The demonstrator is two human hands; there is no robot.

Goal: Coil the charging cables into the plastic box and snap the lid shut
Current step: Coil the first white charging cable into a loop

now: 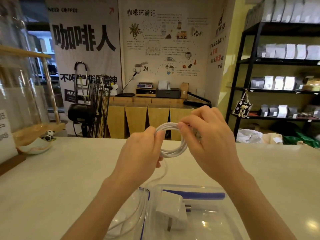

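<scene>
Above the counter I hold a white charging cable [173, 151] wound into a small ring. My left hand [142, 153] pinches the ring's left side and my right hand [209, 141] grips its right and top. The cable's loose tail hangs from the ring down toward the near edge. Below my hands lies a clear plastic box [204, 213] with blue trim, and a white plug adapter [171, 212] rests inside it. To the left of the box sits a clear blue-edged lid [136, 205], partly hidden by my left forearm.
The pale counter [69, 179] stretches wide on both sides. A small dish with a panda figure [39, 141] stands at the far left beside a glass case. Beyond the counter are a fan, wooden cabinets and black shelves of bags.
</scene>
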